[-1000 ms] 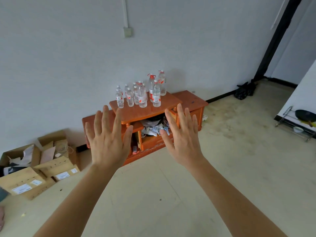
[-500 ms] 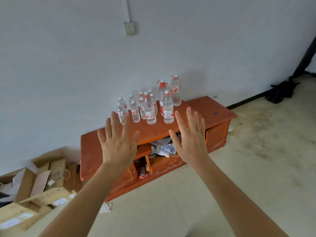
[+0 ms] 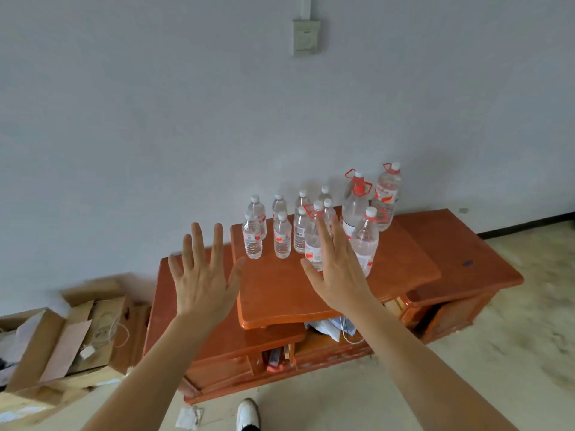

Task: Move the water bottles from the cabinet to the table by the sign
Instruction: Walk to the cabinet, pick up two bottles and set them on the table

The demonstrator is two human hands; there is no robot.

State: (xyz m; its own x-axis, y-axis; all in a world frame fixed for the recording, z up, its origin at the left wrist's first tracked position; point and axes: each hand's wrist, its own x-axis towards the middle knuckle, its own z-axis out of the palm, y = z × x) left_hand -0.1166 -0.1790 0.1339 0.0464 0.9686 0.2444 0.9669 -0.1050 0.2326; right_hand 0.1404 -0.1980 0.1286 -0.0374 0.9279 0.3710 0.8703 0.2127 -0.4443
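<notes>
Orange cabinet against a pale wall, bottles on its top, both hands raised before it, empty.

Left hand [image 3: 203, 279] and right hand [image 3: 337, 275] are spread flat, fingers splayed, palms forward, holding nothing; a clear gap lies between them. The water bottles [image 3: 311, 225] stand upright, long axes vertical, clustered on the raised top of the cabinet [image 3: 404, 259], beyond the hands toward the far wall and right of centre. The right hand overlaps the front bottle [image 3: 313, 244] in view; contact cannot be confirmed. The left hand sits left of the cluster, apart from the nearest small bottle [image 3: 252, 241]. Judgement: right hand is nearer; a reach forward and a side grasp on the bottle body suits. Cardboard boxes [image 3: 62, 334] lie on the floor, far left. Neither sign nor destination table is in view.
</notes>
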